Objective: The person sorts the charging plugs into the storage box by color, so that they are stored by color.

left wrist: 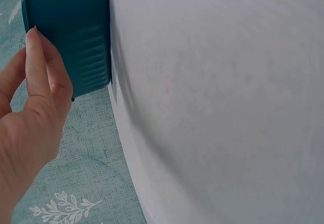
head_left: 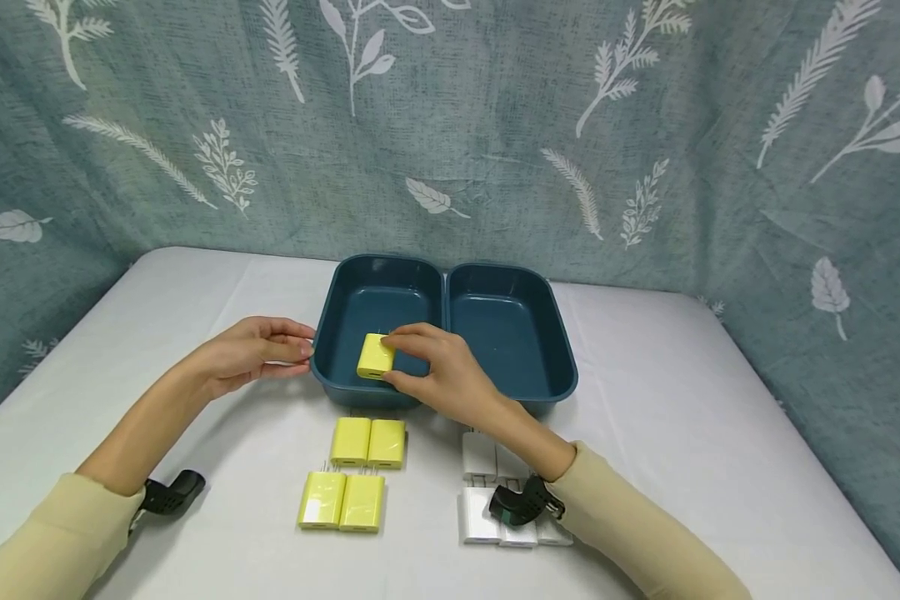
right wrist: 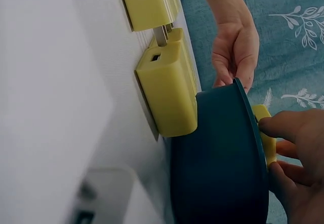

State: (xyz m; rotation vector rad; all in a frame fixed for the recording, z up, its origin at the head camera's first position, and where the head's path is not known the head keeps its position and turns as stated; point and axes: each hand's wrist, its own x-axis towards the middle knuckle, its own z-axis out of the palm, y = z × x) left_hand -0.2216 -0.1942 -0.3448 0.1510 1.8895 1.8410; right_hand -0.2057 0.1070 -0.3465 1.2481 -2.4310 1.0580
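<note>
Pinching yellow adapter (head_left: 373,358) over tray (head_left: 363,397)

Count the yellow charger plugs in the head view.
5: one yellow plug in the right hand, over the left bin; two plugs side by side in front of that bin; two plugs nearer the person. The hand may hide others.

from my end this looks like a small screened-off filming corner, though i can't tell whether a home, an office or a lab lies around it. a grey-green curtain (head_left: 495,108) with white leaf prints (head_left: 427,197) fills the back and both sides of my head view, closing off the background. in front of it lies a plain white-covered surface (head_left: 660,417) with rounded far corners. a small black camera (head_left: 167,497) sits at each wrist, which suits a recording setup.
</note>
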